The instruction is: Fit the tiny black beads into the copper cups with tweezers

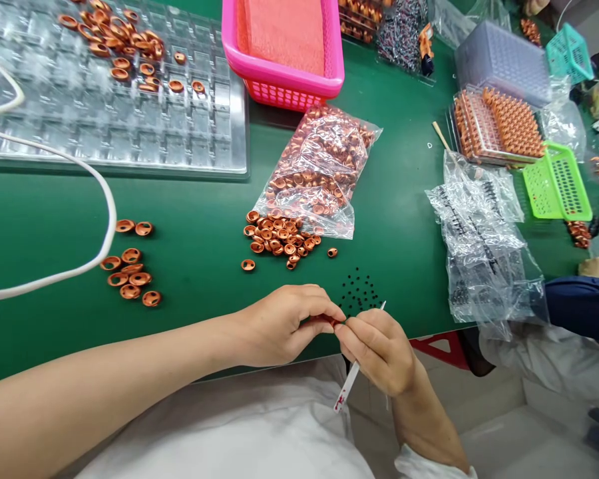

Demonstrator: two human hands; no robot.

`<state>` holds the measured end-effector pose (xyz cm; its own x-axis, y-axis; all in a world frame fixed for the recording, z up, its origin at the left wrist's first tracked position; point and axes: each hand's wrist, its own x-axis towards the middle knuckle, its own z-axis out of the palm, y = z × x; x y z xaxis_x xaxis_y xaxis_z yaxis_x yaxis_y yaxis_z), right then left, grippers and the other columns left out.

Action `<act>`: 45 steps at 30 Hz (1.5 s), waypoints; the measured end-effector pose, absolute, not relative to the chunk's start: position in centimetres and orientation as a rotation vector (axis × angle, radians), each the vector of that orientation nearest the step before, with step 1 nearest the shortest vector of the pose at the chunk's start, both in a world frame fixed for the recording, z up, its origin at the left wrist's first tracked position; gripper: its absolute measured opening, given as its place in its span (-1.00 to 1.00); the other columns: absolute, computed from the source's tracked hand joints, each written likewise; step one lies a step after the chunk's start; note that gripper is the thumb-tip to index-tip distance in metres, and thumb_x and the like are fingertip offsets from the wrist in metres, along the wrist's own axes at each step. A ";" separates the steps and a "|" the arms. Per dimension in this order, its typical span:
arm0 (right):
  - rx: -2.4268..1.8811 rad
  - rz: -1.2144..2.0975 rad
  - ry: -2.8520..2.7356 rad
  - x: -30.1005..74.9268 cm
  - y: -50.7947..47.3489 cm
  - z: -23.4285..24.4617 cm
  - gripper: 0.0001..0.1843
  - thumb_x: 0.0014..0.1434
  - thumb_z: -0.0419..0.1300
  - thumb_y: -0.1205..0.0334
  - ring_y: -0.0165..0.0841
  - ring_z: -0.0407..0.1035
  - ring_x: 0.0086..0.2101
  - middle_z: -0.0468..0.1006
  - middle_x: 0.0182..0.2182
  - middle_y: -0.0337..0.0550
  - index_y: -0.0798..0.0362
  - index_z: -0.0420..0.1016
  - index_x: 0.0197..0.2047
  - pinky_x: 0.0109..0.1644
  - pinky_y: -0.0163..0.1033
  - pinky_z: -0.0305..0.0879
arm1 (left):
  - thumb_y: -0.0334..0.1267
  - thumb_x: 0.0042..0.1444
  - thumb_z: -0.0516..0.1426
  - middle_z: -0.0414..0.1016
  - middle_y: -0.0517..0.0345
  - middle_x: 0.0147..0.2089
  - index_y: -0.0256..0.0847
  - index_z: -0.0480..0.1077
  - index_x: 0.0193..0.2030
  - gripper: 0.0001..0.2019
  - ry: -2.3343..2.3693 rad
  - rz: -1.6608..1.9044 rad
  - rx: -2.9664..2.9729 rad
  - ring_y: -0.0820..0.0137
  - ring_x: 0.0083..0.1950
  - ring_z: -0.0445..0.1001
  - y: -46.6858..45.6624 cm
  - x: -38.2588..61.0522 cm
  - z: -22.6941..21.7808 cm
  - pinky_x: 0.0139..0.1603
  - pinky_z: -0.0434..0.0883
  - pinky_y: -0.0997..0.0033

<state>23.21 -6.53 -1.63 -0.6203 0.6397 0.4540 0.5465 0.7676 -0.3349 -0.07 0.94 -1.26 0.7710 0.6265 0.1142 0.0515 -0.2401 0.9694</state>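
Green table (404, 219) below, left hand (282, 324) pinches a copper piece (334, 322), curled right hand (381, 349) a white stick (348, 386).

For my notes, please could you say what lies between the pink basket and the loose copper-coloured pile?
The filled clear bag, seen in the head view.

1. Two hands working in front of me: left hand (274, 329), right hand (382, 352).
2. One white stick (348, 386).
3. Nine copper cups (132, 269) clustered over at left.
4. One white cable (113, 219).
5. Dozens of black specks (360, 301), too many for certainty.
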 end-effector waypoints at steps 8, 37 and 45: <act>-0.844 0.246 -2.410 22.7 -5.9 -0.9 -0.69 0.27 0.14 0.53 -0.26 0.44 -0.29 0.60 -0.27 0.00 0.25 0.48 0.07 -0.35 -0.14 0.46 | -0.44 0.31 0.12 0.63 0.05 -0.23 -0.25 0.57 -0.09 -0.81 0.547 0.557 1.697 0.38 -0.21 0.58 0.7 0.1 -1.4 -0.18 0.50 0.50; -0.953 0.508 -2.300 22.4 -5.4 -0.9 -0.83 0.30 0.21 0.50 -0.38 0.32 -0.38 0.56 -0.33 -0.12 0.11 0.47 -0.07 -0.30 -0.23 0.31 | -0.36 0.29 0.13 0.59 0.05 -0.20 -0.31 0.58 -0.10 -0.81 0.628 0.364 1.436 0.40 -0.20 0.57 1.1 0.3 -0.6 -0.15 0.49 0.47; -1.107 0.473 -1.927 21.9 -6.3 -0.9 -0.69 0.23 0.28 0.53 -0.40 0.41 -0.42 0.55 -0.37 -0.19 0.01 0.47 -0.03 -0.37 -0.24 0.44 | -0.33 0.27 0.15 0.57 0.07 -0.17 -0.31 0.56 -0.10 -0.83 0.610 0.349 1.240 0.42 -0.20 0.55 1.3 0.3 -0.4 -0.11 0.50 0.46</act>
